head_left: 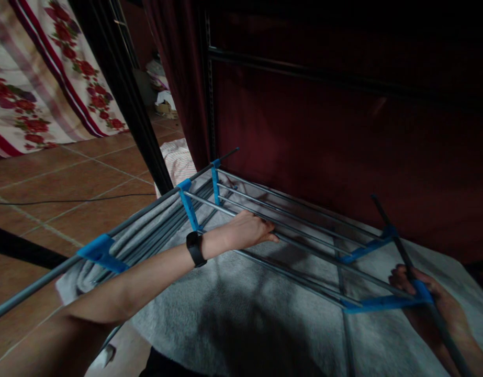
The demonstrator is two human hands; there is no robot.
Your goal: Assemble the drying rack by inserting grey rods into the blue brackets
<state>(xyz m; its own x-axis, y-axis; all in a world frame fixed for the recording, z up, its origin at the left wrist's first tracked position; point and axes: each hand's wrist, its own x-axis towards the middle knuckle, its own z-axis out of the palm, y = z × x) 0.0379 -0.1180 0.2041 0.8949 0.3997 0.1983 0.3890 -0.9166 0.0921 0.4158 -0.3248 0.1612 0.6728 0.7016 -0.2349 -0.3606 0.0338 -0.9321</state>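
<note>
Handling this light frame well probably calls for an even, level effort from both sides, so that the long tubes do not twist in their joints; the left hand [249, 229] has its fingers curled around a middle crossbar, and the right hand [449, 309] wraps its fingers around the outer side rail beside a corner joint (best kept clear of the hinge-like part, where skin might be nipped). A slow motion would also suit, since the loose cloth underneath could snag. The grey metal-tube rack with blue plastic brackets [304, 247] lies over a grey fleecy blanket [178, 314], in front of a dark maroon curtain [304, 131]; whether it touches the cloth all along is hard to tell. Its slim bars run roughly parallel, dull and smooth, with more tubes bunched closely at the left end.
</note>
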